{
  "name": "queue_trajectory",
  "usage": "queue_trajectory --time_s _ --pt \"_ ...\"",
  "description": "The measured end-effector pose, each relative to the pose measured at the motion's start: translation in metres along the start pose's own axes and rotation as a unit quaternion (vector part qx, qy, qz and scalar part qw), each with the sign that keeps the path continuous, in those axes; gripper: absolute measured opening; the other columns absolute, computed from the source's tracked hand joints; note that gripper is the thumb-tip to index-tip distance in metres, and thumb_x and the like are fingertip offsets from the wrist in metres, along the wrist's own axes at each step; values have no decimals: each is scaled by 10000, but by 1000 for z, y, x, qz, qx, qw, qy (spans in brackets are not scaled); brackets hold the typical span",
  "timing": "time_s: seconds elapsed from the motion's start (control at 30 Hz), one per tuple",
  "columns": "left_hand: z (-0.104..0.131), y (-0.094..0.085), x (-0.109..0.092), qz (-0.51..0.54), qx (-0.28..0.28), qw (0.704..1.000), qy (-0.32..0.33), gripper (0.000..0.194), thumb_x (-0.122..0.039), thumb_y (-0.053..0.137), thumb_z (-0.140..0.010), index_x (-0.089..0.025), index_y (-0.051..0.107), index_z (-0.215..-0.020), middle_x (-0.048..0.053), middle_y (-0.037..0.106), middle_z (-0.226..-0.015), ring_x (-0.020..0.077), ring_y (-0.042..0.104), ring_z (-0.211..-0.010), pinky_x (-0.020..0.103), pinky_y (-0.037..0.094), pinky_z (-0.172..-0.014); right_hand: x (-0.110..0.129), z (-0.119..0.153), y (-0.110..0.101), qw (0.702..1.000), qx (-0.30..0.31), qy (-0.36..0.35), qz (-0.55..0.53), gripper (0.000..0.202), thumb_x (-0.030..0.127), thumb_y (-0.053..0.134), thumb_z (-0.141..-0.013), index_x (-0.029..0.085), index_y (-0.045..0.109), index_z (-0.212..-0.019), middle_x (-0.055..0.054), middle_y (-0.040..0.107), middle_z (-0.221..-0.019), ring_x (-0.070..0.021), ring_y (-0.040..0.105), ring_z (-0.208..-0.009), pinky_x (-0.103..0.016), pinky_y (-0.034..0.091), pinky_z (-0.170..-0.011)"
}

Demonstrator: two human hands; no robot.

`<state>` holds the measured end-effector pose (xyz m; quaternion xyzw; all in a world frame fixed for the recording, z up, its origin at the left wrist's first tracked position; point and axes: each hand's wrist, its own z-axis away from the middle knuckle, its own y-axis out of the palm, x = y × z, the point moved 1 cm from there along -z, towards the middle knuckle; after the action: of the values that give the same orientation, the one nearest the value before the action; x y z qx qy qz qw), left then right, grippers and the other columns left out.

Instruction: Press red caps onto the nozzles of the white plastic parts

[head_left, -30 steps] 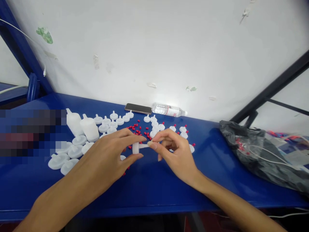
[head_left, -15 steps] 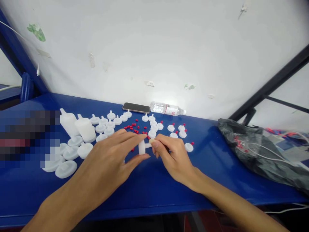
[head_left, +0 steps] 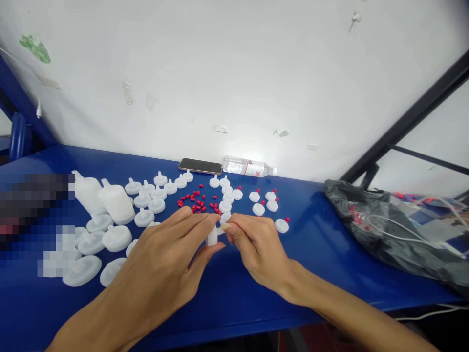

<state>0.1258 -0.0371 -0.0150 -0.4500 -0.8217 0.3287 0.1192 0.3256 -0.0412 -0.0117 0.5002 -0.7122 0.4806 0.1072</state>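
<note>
A: Left hand point(head_left: 172, 254) was closed in a pinch on one white disc fitting point(head_left: 212, 236), thumb under its rim, fingers over the top. Fitting stood on edge, held just above the blue bench point(head_left: 227, 298).

B: And the right hand point(head_left: 256, 244)?

A: Thumb and forefinger were pressed together at the fitting's stem, on the side facing the right hand. Something small may have sat between the fingertips; too small to tell what. Logged as gripping the stem end.

B: Handling estimate?

A: Judged very light, rigid moulded plastic, smooth and somewhat slippery. The disc rim gave the widest, firmest hold. The stem looked thin, so side force there seemed the likeliest way to bend or snap it. Not fragile otherwise, by appearance.

B: Surroundings?

A: Just beyond both hands lay loose red caps point(head_left: 196, 203), scattered. To the far side of the right hand sat small fittings with red tips point(head_left: 258, 208), well apart from one another. Beyond and outboard of the left hand: uncapped white fittings point(head_left: 146, 217) and larger white bottles point(head_left: 115, 203). Farther back, against the wall, a phone point(head_left: 200, 166) lay touching or nearly touching a clear water bottle point(head_left: 249, 167) on its side. Well outboard of the right hand, a black plastic bag point(head_left: 388, 234).
</note>
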Motion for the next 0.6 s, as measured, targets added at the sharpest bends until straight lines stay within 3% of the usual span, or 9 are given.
queue_trajectory --time_s 0.17,0.3,0.37,0.47,0.6 --pt "0 -1 -2 25 0 1000 -19 109 -211 608 -1087 -198 638 -1191 49 843 -1059 209 752 -862 343 604 -836 0 3 0 998 -19 -38 43 359 242 452 -1140 230 548 -794 10 643 -714 -123 544 -588 -259 415 -601" --pt "2 2 -1 15 -4 999 -30 170 -280 547 -1121 -196 681 -1185 69 861 -1089 233 792 -919 357 621 -869 -2 6 5 995 -23 -51 77 331 228 450 -1127 233 531 -807 -4 652 -735 -127 546 -594 -266 395 -596" --pt "3 4 3 13 19 999 -37 206 -312 532 -1126 -205 704 -1161 78 862 -1103 249 792 -939 353 630 -794 -5 4 7 996 -17 -39 84 362 256 434 -1136 238 490 -779 5 616 -699 -129 522 -581 -275 376 -596" --pt "3 5 13 5 63 997 -48 331 -450 513 -1131 -214 736 -1197 78 862 -1074 274 790 -944 373 639 -730 -7 -3 3 997 28 -17 75 407 317 431 -1147 239 439 -748 17 564 -672 -127 490 -581 -283 352 -605" --pt "5 -14 28 -47 51 995 -66 613 -729 462 -1065 -249 731 -1336 92 855 -1208 350 791 -1102 480 639 -925 -1 -15 -18 987 125 49 92 536 401 479 -1148 227 340 -661 53 402 -569 -105 334 -512 -317 252 -567"
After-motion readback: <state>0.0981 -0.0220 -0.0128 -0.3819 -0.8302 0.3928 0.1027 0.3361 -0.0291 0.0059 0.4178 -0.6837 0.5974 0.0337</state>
